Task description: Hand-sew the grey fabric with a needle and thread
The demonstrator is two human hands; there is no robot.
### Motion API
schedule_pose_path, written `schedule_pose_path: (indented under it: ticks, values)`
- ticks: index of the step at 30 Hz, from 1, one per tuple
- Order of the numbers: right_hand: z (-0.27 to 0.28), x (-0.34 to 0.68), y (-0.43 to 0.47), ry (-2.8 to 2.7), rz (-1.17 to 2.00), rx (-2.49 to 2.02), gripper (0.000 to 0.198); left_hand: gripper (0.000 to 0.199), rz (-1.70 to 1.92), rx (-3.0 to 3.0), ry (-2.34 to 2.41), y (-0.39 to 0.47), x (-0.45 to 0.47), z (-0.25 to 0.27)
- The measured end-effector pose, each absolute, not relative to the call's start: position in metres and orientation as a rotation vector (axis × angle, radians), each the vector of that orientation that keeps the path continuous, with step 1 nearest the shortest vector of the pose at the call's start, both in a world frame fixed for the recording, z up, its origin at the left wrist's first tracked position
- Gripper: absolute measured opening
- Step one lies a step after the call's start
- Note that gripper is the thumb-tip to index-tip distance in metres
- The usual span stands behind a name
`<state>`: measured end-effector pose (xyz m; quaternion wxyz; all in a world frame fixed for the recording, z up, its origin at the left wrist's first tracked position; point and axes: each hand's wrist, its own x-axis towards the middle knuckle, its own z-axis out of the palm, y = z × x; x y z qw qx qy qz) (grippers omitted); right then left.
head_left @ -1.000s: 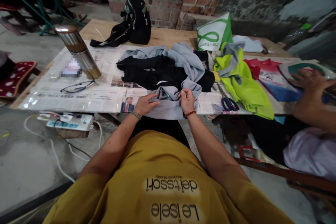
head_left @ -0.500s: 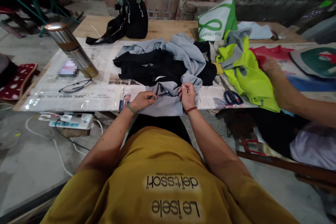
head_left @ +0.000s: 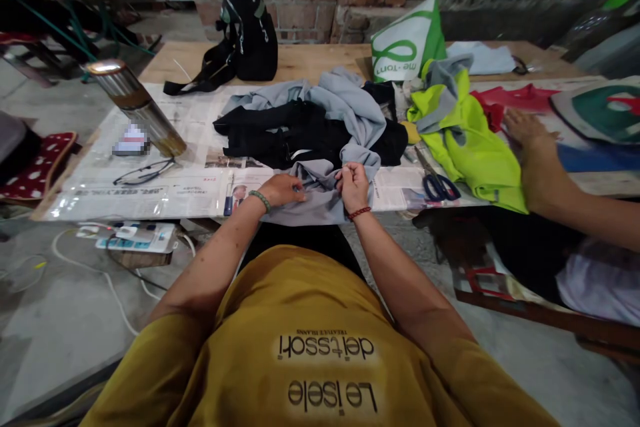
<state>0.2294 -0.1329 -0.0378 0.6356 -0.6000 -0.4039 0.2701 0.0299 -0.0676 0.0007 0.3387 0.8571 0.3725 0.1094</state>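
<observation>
A grey and black garment (head_left: 320,203) lies bunched at the table's front edge, its black part (head_left: 280,132) spread farther back. My right hand (head_left: 354,185) pinches a fold of the grey cloth, with thumb and fingers closed together. To its left, my left hand (head_left: 281,191) rests low over the same cloth with its fingers curled. A small dark thing shows at those fingers, too little of it to name. Dark-handled scissors (head_left: 440,187) lie on the newspaper to the right of my right hand.
Left on the newspaper (head_left: 190,193) are a steel flask (head_left: 143,110) and eyeglasses (head_left: 145,171). Behind stand a black bag (head_left: 255,33) and a green-white bag (head_left: 410,43). At right, a co-worker's hand (head_left: 530,130) is beside a yellow-green garment (head_left: 480,153). A power strip (head_left: 145,237) sits below the edge.
My left hand has moved right, closer to my right hand, and the dark thing in it shows less. The co-worker's hand has shifted and now lies flatter. The view has tilted slightly.
</observation>
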Motion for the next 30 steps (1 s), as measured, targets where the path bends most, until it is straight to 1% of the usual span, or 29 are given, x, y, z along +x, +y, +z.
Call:
schedule_pose_path:
  ticks: [2, 4, 9, 15, 19, 22, 24, 26, 30]
  values:
    - [-0.038, 0.229, -0.133, -0.911, 0.623, -1.364, 0.024, 0.021, 0.282, 2.097, 0.965, -0.071, 0.025, -0.002]
    - [-0.038, 0.229, -0.133, -0.903, 0.618, -1.35, 0.024, 0.021, 0.307, 1.967, 0.99, -0.078, 0.02, -0.002]
    - [-0.029, 0.228, -0.137, -0.923, 0.574, -1.273, 0.024, 0.022, 0.574, 1.88, 0.994, -0.096, 0.014, -0.006]
    - [0.014, 0.231, -0.16, -0.987, 0.43, -1.074, 0.017, 0.029, 0.611, 1.822, 0.926, -0.101, 0.008, -0.016]
    - [0.049, 0.225, -0.19, -0.937, 0.484, -0.993, 0.015, 0.031, 0.62, 1.799, 0.977, -0.102, 0.008, -0.019]
    - [0.066, 0.218, -0.219, -0.938, 0.645, -0.937, 0.018, 0.03, 0.629, 1.787, 0.996, -0.101, 0.009, -0.021]
    - [0.067, 0.212, -0.237, -0.987, 0.845, -0.913, 0.023, 0.03, 0.633, 1.78, 0.985, -0.1, 0.009, -0.021]
    - [0.057, 0.204, -0.251, -1.023, 1.106, -0.901, 0.027, 0.031, 0.636, 1.765, 0.968, -0.099, 0.009, -0.022]
    - [0.017, 0.179, -0.258, -0.984, 1.584, -0.97, 0.031, 0.031, 0.665, 1.747, 0.936, -0.1, 0.008, -0.023]
